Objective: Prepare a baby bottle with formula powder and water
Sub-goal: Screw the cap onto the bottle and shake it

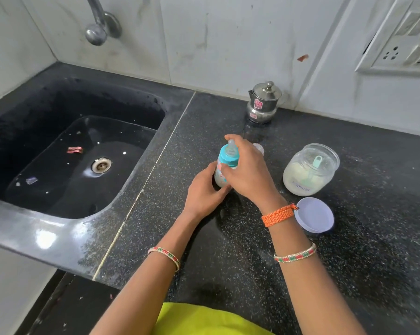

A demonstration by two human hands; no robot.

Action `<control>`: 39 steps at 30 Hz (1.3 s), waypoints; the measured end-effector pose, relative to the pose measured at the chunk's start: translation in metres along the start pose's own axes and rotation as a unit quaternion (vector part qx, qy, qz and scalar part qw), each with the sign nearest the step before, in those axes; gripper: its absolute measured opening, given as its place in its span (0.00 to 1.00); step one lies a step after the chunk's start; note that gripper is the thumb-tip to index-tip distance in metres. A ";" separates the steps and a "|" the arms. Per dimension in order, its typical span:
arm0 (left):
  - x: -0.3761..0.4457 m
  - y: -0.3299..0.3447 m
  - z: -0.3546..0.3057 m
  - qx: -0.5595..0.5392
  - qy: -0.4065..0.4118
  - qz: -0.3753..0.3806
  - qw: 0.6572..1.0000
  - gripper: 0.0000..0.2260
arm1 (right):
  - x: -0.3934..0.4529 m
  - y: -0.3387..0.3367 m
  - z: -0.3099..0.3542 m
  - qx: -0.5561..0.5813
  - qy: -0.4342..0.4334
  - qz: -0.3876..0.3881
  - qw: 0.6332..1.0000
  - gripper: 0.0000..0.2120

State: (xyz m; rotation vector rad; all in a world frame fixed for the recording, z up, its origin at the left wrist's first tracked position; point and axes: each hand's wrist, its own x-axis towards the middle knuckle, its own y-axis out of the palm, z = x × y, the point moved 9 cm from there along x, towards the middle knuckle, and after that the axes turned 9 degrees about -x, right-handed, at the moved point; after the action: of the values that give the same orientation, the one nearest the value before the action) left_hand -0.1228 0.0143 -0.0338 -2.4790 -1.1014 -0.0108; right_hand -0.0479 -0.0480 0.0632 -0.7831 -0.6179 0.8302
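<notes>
On the black speckled stone bench (228,262), both hands' fingers grasp the clear baby bottle with teal collar (224,165), left hand (204,192) around its base, right hand (247,170) at the collar, beside the open glass jar of formula powder (310,169), its round translucent lid (315,215), a small steel lidded pot (264,102) behind.

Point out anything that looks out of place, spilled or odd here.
The clear formula jar stands open, its scoop inside; its pale lilac lid lies loose on the black speckled counter. Red and white scraps litter the black sink. No spilled powder is visible.
</notes>
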 end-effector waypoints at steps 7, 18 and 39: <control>0.002 0.001 0.002 0.005 0.011 0.007 1.000 0.22 | 0.003 -0.006 -0.020 0.061 0.063 0.000 0.996 0.33; 0.002 0.003 0.000 -0.003 0.015 0.027 1.000 0.27 | 0.020 -0.017 -0.002 -0.028 -0.017 0.049 0.998 0.27; 0.011 0.002 0.006 -0.249 -0.032 0.008 0.968 0.23 | 0.043 -0.008 0.031 -0.288 -0.128 0.230 0.921 0.22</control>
State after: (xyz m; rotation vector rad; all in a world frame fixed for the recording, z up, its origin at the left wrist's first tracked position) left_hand -0.1150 0.0232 -0.0379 -2.9475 -1.2242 -0.2324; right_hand -0.0440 -0.0047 0.0948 -1.4052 -0.9516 1.2139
